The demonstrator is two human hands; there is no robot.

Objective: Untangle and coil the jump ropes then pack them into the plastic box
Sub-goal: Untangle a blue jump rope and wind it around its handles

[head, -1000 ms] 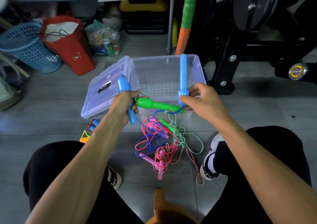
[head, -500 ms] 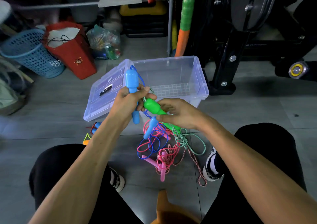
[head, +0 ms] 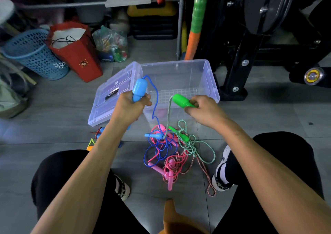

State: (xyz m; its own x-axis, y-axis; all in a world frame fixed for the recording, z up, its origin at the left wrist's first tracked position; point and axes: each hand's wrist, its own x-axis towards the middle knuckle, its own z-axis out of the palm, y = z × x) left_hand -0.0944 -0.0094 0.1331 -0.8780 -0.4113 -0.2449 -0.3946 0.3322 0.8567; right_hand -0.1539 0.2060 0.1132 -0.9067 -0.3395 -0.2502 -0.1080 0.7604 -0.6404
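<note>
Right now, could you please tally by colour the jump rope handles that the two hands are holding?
blue handle: 1, in the left hand
green handle: 1, in the right hand
Total: 2

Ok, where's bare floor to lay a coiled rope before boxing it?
Bare tiles lie left of the lid, before the red bag. The plastic box is nearly empty too. Between the shoes, the rope tangle crowds the floor; small toys sit under the left forearm.
</note>
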